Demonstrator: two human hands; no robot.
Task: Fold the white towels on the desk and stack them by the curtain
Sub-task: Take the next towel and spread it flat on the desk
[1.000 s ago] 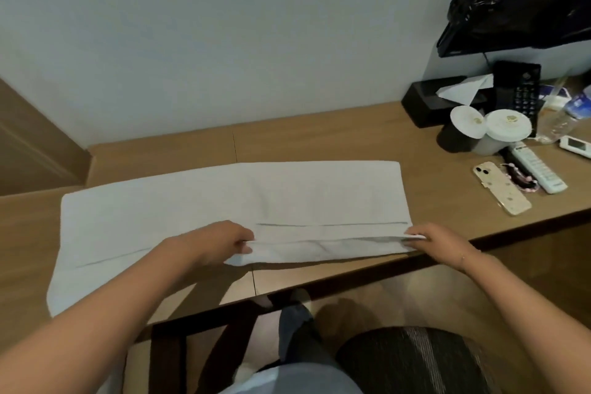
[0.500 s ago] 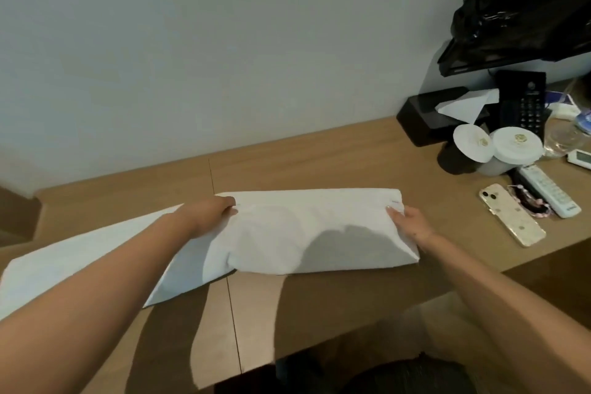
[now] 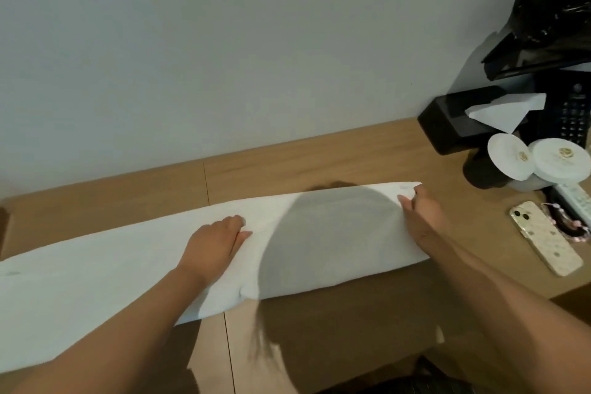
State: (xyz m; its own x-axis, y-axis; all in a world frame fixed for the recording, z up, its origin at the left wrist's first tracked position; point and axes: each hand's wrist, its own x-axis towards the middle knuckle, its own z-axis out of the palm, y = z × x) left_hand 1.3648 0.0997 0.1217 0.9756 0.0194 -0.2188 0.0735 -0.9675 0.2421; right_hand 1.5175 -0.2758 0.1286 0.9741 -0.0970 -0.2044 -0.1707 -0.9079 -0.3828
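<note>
**K:** While both hands hold it, the long white terry towel (image 3: 134,269) lies lengthwise on the light wooden desk (image 3: 319,157), folded once into a strip. Left hand (image 3: 212,246) presses flat near the strip's middle, fingers straight and together. Right hand (image 3: 422,217) is at the far right corner, fingers curled on the hem; looks like a pinch, but I can't tell how much cloth it holds.

**R:** Risks?

**K:** Layers could slip. If the right hand pulls before the left pins properly, the top layer likely skews and the edges stop matching. A ridge is already bunching just toward the body from the left palm.

**R:** Overhang?

**K:** The strip runs out of view to the left of the left hand, so I can't tell where that end sits. If it hangs off, its weight may drag the fold.

**R:** Room?

**K:** Bare wood beyond the fingertips up to the wall. Right of the right hand it's tight: a gold patterned phone (image 3: 545,238) lies near, with two white round lids (image 3: 537,158) and a black tissue box (image 3: 460,118) further out. A wide sweep that way could knock them. Curtain isn't in view.
</note>
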